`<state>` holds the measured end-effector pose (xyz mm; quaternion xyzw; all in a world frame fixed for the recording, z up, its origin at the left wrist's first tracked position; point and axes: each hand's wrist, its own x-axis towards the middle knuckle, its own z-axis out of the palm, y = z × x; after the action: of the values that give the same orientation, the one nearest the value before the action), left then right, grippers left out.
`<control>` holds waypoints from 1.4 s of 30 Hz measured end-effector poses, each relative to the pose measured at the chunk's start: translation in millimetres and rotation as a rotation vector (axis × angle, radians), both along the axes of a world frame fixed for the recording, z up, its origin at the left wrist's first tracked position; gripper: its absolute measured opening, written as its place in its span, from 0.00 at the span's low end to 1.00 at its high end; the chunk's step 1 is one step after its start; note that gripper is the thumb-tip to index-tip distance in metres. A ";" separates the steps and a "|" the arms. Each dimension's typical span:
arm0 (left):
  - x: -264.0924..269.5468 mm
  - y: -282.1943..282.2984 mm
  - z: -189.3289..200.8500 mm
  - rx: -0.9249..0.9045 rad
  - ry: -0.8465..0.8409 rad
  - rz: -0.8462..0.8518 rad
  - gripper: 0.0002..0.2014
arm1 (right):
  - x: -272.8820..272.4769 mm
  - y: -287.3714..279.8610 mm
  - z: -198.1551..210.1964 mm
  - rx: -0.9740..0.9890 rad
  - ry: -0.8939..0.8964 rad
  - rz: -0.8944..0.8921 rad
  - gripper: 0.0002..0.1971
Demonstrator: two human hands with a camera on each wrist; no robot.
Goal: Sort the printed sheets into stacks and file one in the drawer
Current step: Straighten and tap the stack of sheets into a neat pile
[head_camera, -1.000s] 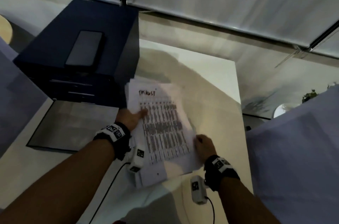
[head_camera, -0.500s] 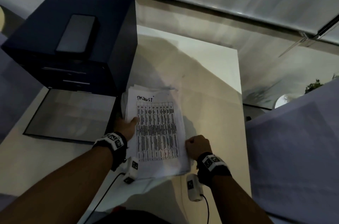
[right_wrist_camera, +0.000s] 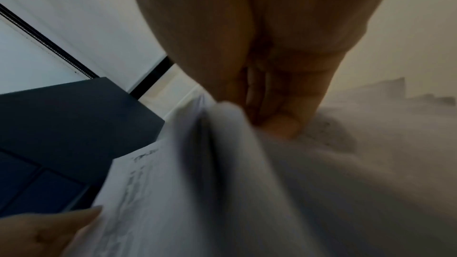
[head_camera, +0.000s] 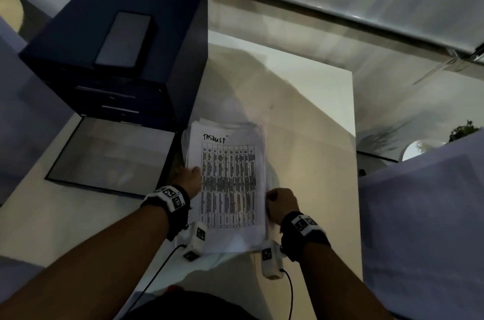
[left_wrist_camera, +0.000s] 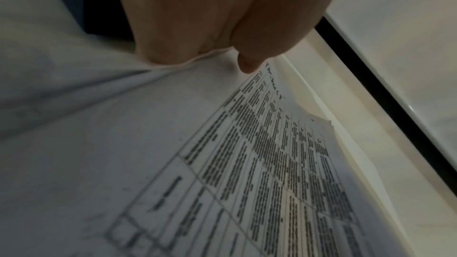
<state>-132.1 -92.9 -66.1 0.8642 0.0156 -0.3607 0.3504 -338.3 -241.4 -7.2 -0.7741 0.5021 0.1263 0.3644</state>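
Sheets (head_camera: pixel 227 183) gripped at both sides by left hand (head_camera: pixel 190 178) and right hand (head_camera: pixel 282 203); gathering step, next squaring edges, probably.

Both forearms are bare, no sleeves. Each wrist has a black strap (head_camera: pixel 172 204) with white blocks carrying black square marker codes, plus a small white camera pod (head_camera: pixel 271 262) underneath trailing a thin black cable (head_camera: pixel 290 293).

White sheets (head_camera: pixel 228 183), black table print; navy cabinet (head_camera: pixel 110 57).
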 end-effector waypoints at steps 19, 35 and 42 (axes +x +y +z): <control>16.9 -13.8 11.8 -0.245 -0.082 0.006 0.27 | 30.6 -20.8 -16.6 0.012 -0.090 0.094 0.30; 8.1 -11.0 145.3 -0.836 -0.034 -0.104 0.21 | 29.3 -59.4 65.8 0.174 -0.811 -0.299 0.26; -9.3 -20.3 190.3 -0.946 -0.443 -0.187 0.18 | 30.9 -30.8 138.2 0.055 -1.189 -0.347 0.12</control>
<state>-141.4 -113.2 124.2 0.6650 -0.3004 -0.1667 0.6631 -307.4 -272.3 130.9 -0.6094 0.3281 -0.3748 0.6168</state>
